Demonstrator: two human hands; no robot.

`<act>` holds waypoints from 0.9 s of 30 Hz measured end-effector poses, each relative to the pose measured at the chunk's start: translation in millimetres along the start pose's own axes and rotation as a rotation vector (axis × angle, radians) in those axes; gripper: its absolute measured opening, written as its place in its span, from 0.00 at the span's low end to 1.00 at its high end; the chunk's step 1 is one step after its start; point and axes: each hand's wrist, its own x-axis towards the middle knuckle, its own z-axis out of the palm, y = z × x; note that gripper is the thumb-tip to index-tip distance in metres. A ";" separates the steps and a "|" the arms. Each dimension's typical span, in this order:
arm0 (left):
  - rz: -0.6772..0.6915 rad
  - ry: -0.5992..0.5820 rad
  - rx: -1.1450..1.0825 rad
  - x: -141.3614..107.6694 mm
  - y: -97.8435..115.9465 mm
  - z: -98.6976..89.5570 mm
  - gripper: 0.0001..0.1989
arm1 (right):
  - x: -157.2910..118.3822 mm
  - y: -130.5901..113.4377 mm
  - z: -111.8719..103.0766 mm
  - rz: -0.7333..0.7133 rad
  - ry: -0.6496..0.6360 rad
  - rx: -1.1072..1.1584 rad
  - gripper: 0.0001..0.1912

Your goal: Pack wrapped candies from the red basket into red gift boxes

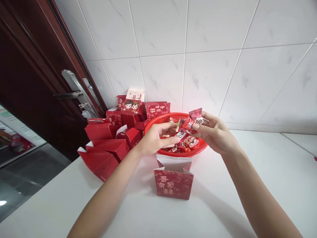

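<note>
My right hand (218,134) pinches wrapped candies (196,115), red and dark pink, above a red plastic basket (154,119). Over the basket's left part, my left hand (158,137) has its thumb and fingers closed around a candy with a gold wrapper end (178,125); how many pieces it holds is partly hidden. More wrapped candies (191,141) lie inside the basket, below both hands. In front of the basket stands an open red paper gift box (173,185), upright, with light printed characters on its front and its top flaps spread.
Several red gift boxes (104,158) are grouped on the white table (213,211) at the left, some with printed figures. A tiled wall (213,76) rises behind. At the far left is a dark door with a metal handle (74,82), beyond the table's left edge.
</note>
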 end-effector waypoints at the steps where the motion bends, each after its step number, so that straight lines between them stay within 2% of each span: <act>1: 0.011 0.015 0.019 -5.8 1.7 0.4 0.22 | -5.3 -0.4 2.7 -0.013 -0.001 -0.024 0.20; 3: 0.058 0.053 0.078 -18.2 7.8 -1.7 0.19 | -15.6 -1.7 7.2 -0.057 -0.002 -0.077 0.17; 5: 0.097 0.059 0.181 -31.5 17.3 -7.1 0.11 | -25.5 -4.4 11.1 -0.111 -0.012 -0.132 0.15; 7: 0.070 -0.015 0.321 -44.3 28.1 -13.5 0.09 | -34.5 -8.5 15.1 -0.153 -0.031 -0.182 0.12; 10: -0.048 -0.155 0.507 -57.2 38.5 -19.3 0.12 | -44.9 -14.1 21.5 -0.175 -0.077 -0.268 0.09; 12: -0.105 -0.186 0.566 -59.7 38.0 -19.0 0.16 | -48.9 -15.2 25.8 -0.158 -0.132 -0.316 0.09; 17: -0.184 -0.239 0.543 -54.8 24.0 -10.6 0.13 | -50.6 -8.6 30.3 -0.105 -0.278 -0.360 0.09; 21: -0.232 -0.311 0.472 -56.0 25.4 -5.1 0.10 | -50.2 -5.8 26.3 -0.133 -0.267 -0.460 0.09; 24: -0.234 -0.336 0.489 -59.7 29.9 -4.3 0.16 | -52.7 -8.8 24.9 -0.179 -0.269 -0.539 0.08; 27: -0.236 -0.340 0.487 -62.2 31.3 -4.2 0.23 | -57.3 -12.1 28.4 -0.168 -0.422 -0.647 0.12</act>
